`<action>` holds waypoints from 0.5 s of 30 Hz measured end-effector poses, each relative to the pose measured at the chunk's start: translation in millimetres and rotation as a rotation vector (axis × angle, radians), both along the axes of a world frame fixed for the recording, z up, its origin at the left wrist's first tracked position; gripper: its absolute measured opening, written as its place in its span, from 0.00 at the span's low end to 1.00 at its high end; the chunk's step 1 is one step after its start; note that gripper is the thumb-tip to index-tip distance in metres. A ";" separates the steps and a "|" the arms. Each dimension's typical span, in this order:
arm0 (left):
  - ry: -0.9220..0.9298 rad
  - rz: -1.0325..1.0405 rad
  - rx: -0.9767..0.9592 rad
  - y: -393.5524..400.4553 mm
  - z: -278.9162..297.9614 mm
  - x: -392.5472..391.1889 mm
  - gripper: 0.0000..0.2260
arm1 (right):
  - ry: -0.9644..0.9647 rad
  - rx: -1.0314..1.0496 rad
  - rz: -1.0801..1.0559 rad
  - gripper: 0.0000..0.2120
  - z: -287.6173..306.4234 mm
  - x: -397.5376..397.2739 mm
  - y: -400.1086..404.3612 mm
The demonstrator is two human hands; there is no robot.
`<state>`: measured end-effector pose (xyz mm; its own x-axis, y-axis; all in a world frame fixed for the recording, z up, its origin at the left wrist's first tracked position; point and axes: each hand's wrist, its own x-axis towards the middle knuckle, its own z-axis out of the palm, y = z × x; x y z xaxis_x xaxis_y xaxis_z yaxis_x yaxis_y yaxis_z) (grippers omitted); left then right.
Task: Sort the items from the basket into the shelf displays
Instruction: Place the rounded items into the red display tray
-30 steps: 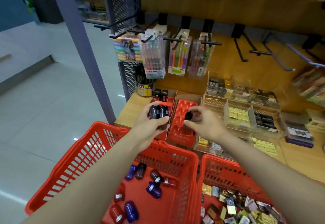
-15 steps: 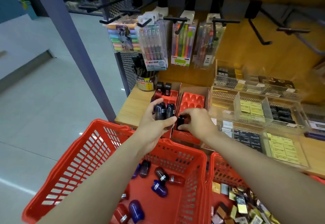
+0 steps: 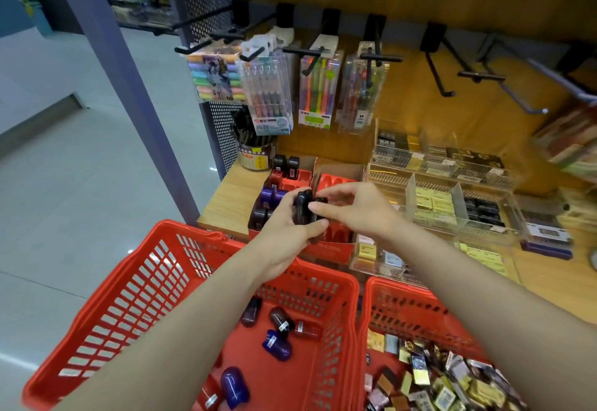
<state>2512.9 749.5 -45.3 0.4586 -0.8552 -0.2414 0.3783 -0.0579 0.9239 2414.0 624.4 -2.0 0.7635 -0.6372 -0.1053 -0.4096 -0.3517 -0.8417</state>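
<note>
My left hand (image 3: pixel 284 236) grips small dark capsule-shaped items (image 3: pixel 302 205) over the red display trays (image 3: pixel 336 239) on the wooden shelf. My right hand (image 3: pixel 352 208) pinches one of these dark items at its top, fingertips touching the left hand's bundle. The left red tray (image 3: pixel 286 181) holds purple and black capsules standing upright. Below, a red basket (image 3: pixel 155 284) holds several loose capsules, blue (image 3: pixel 277 346), dark red and black.
A second red basket (image 3: pixel 407 307) at right holds several small flat packets. Clear acrylic bins (image 3: pixel 452 197) with small boxes stand right of the trays. Pen packs (image 3: pixel 268 94) hang from black hooks above. A grey post (image 3: pixel 129 87) rises at left beside a pen cup (image 3: pixel 255 152).
My right hand set its single dark item down in the red tray, then came back to the bundle in my left hand. The view has moved closer to the shelf.
</note>
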 end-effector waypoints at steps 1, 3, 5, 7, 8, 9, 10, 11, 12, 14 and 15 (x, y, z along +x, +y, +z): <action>0.018 -0.012 -0.005 -1.0 -0.1 0.3 0.27 | 0.017 0.018 -0.005 0.14 1.6 -0.9 -0.8; 0.097 -0.024 -0.035 -2.6 1.2 1.4 0.24 | 0.048 0.024 -0.012 0.13 3.3 -2.2 -4.0; 0.207 0.006 -0.067 -6.1 2.9 2.5 0.16 | 0.029 0.068 -0.030 0.12 5.3 -4.1 -8.1; 0.240 0.103 -0.054 -11.1 4.6 3.0 0.11 | 0.004 0.144 -0.071 0.13 8.3 -6.4 -13.3; 0.214 0.157 -0.024 -13.6 4.3 3.7 0.10 | 0.003 0.154 -0.093 0.13 8.8 -7.9 -17.1; 0.177 0.198 0.014 -15.3 3.9 4.4 0.11 | 0.017 0.114 -0.113 0.15 8.4 -9.3 -21.4; 0.138 0.221 0.049 -15.8 3.0 5.7 0.12 | 0.051 0.026 -0.125 0.16 6.3 -10.6 -25.6; 0.114 0.229 0.072 -14.9 1.8 7.9 0.14 | 0.096 -0.075 -0.128 0.18 2.8 -11.4 -27.9; 0.103 0.234 0.082 -12.8 0.2 10.3 0.15 | 0.143 -0.164 -0.123 0.20 -1.9 -12.3 -28.1; 0.098 0.241 0.066 -7.8 -2.9 15.6 0.19 | 0.194 -0.249 -0.107 0.21 -14.7 -12.0 -24.3; 0.083 0.234 0.052 -5.5 -3.5 17.8 0.19 | 0.197 -0.265 -0.101 0.21 -21.8 -10.8 -21.1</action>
<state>2530.7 744.0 -48.7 0.6192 -0.7137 -0.3275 0.4616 -0.0065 0.8871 2403.2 603.3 -23.7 0.6762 -0.7338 -0.0653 -0.5996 -0.4967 -0.6275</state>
